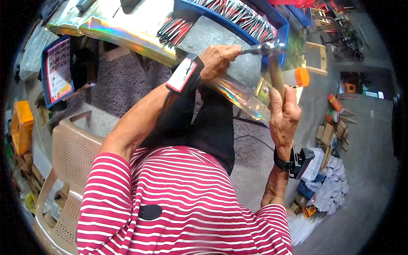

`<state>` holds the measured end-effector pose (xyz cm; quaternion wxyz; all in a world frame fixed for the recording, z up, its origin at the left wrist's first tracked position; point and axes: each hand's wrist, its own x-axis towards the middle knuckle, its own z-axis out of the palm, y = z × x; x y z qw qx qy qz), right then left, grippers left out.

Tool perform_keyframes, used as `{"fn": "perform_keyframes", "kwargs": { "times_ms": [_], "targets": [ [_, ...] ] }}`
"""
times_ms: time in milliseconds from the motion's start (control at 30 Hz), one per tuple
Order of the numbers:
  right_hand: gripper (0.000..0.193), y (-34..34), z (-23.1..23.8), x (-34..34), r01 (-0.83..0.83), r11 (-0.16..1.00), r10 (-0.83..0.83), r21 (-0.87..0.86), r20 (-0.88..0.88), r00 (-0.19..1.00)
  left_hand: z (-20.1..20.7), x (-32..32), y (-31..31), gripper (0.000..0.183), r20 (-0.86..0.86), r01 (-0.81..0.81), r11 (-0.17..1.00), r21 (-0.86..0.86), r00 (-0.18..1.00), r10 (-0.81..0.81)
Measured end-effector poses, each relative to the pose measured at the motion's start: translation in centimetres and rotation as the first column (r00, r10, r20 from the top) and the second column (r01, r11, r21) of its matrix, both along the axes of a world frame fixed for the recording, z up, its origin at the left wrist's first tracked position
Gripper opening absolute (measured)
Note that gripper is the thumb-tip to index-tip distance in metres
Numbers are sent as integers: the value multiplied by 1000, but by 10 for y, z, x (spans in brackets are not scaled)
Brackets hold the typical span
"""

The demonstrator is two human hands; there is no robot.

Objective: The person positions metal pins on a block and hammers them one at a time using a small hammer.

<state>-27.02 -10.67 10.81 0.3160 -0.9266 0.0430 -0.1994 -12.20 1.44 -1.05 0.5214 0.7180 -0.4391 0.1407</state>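
Observation:
My right hand [284, 112] is wrapped round the wooden handle of a hammer [277, 76]. Its metal head is slightly blurred at the right end of a grey metal slab [212, 33]. Over the slab, my left hand [219, 60] is closed, thumb and fingers pinched toward the hammer head. A thin dark tip shows between the fingers and the head; whether it belongs to a held piece or to the hammer cannot be made out. Slim red-and-black pieces [173, 32] lie heaped at the slab's left. Many more fill a long blue tray [285, 36] along its far side.
A white bottle with an orange cap [301, 77] stands right of the hammer. Shiny iridescent sheeting [114, 36] covers the bench edge. A beige plastic chair [78, 148] is at my left, near a blue bin [46, 78]. Bagged goods [333, 187] lie on the floor at right.

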Motion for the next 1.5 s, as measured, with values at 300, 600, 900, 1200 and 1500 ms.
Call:
{"fn": "perform_keyframes", "kwargs": {
  "times_ms": [300, 600, 900, 1200, 1500],
  "targets": [
    [18, 11, 54, -4, 136, 990, -120, -40, 271, 955, 1, 0, 0, 12, 39, -45, 998, 43, 998, 43],
    [11, -6, -1, 7, 12, 947, -25, -321, -35, 999, 2, -2, -4, 7, -9, -16, 998, 68, 1000, 17],
    [20, 16, 41, -10, 90, 977, -146, 195, 299, 943, 2, -2, -1, 10, 43, -31, 999, 34, 999, 30],
    [17, 4, -12, -4, 110, 994, -110, -3, -14, 994, -2, -3, -1, 9, 20, -66, 997, 41, 998, 66],
    [23, 11, -85, 4, 308, 561, -126, 768, -288, 949, 1, -1, 3, 10, -146, -80, 997, -1, 986, 79]
  ]
}}
